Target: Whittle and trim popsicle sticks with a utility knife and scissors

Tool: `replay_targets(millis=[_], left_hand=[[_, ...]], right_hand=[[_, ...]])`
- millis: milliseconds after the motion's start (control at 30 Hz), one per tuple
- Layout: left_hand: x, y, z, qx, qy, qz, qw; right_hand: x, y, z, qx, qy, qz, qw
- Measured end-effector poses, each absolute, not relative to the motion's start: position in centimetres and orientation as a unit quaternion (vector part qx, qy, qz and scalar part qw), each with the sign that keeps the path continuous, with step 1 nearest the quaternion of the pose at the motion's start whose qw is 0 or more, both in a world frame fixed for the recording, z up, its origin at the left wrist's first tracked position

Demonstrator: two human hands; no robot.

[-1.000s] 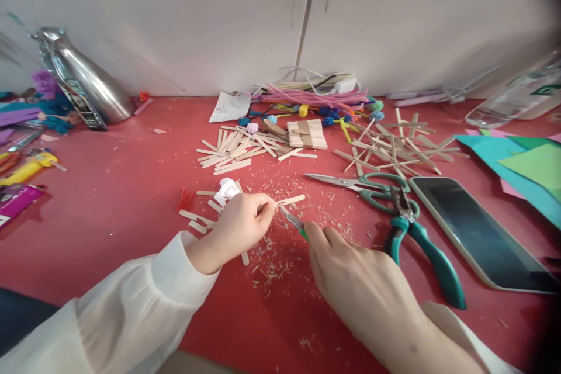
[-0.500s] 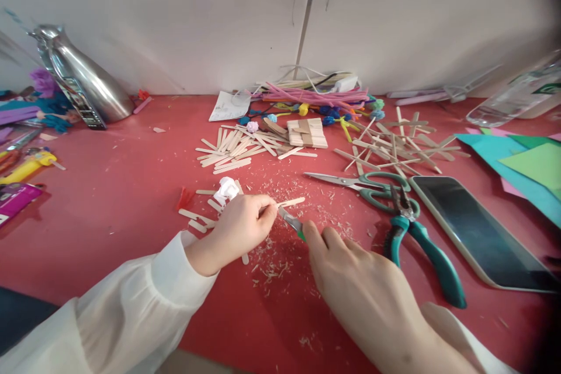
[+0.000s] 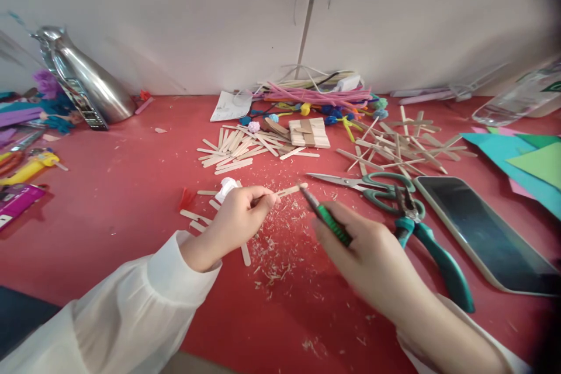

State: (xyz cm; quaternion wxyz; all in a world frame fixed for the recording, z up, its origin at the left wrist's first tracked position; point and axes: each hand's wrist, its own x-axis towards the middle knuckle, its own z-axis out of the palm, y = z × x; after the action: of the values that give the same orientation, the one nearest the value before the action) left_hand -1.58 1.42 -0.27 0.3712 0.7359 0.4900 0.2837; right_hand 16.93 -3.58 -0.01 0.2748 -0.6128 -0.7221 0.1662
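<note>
My left hand (image 3: 239,219) is closed, pinching one end of a wooden craft stick (image 3: 293,190) between thumb and fingers. The stick points right and shows a notch or mark near my fingertips. In my right hand (image 3: 370,257) is a green-handled utility knife (image 3: 331,223), its blade end tilted up and left, close to the stick's free end. Whether blade and stick touch, I cannot tell. Wood shavings (image 3: 280,245) lie scattered on the red table (image 3: 131,198) below. Beside my left hand are a crumpled white tissue (image 3: 226,188) and several short stick pieces (image 3: 193,219).
Scissors (image 3: 363,182), pliers (image 3: 432,251) and a phone (image 3: 482,234) lie to the right. Behind are loose craft sticks (image 3: 236,146), a bundled stack (image 3: 309,132) and a crossed stick pile (image 3: 398,146). A metal jug (image 3: 94,85) stands at the left, coloured paper (image 3: 512,158) far right.
My right hand has lifted and turned, taking the knife from beside my left fingertips to the stick's free end. The left hand keeps its pinch and has barely moved.
</note>
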Motion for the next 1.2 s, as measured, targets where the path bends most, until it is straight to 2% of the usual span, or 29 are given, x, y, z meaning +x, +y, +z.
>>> replay_targets(millis=[100, 233, 367, 533, 633, 800, 900, 1067, 1200], left_hand=[[-1.4, 1.2, 0.1, 0.729, 0.47, 0.284, 0.408], [-1.2, 0.8, 0.1, 0.733, 0.444, 0.256, 0.448], [-1.2, 1.0, 0.0, 0.709, 0.446, 0.276, 0.471], [-1.3, 1.4, -0.4, 0.561, 0.435, 0.351, 0.61], [-1.3, 1.3, -0.7, 0.536, 0.403, 0.348, 0.655], [-1.3, 1.0, -0.6, 0.6, 0.407, 0.303, 0.619], [-1.4, 0.8, 0.0, 0.655, 0.409, 0.266, 0.577], [-1.2, 0.4, 0.9, 0.722, 0.369, 0.145, 0.567], [-1.0, 0.4, 0.5, 0.746, 0.381, 0.163, 0.521]], right_hand=[[17.3, -2.4, 0.2, -0.641, -0.584, 0.346, 0.358], [17.3, -1.8, 0.4, -0.609, -0.499, 0.472, 0.397], [17.0, -1.9, 0.5, -0.596, -0.496, 0.504, 0.379], [16.7, -2.2, 0.5, -0.578, -0.523, 0.525, 0.342], [16.3, -2.5, 0.2, -0.564, -0.525, 0.539, 0.34], [15.7, -2.8, 0.0, -0.549, -0.524, 0.561, 0.332], [15.8, -2.7, -0.1, -0.54, -0.487, 0.578, 0.371], [16.2, -2.6, -0.1, -0.521, -0.438, 0.603, 0.417], [16.3, -2.6, 0.0, -0.537, -0.419, 0.594, 0.428]])
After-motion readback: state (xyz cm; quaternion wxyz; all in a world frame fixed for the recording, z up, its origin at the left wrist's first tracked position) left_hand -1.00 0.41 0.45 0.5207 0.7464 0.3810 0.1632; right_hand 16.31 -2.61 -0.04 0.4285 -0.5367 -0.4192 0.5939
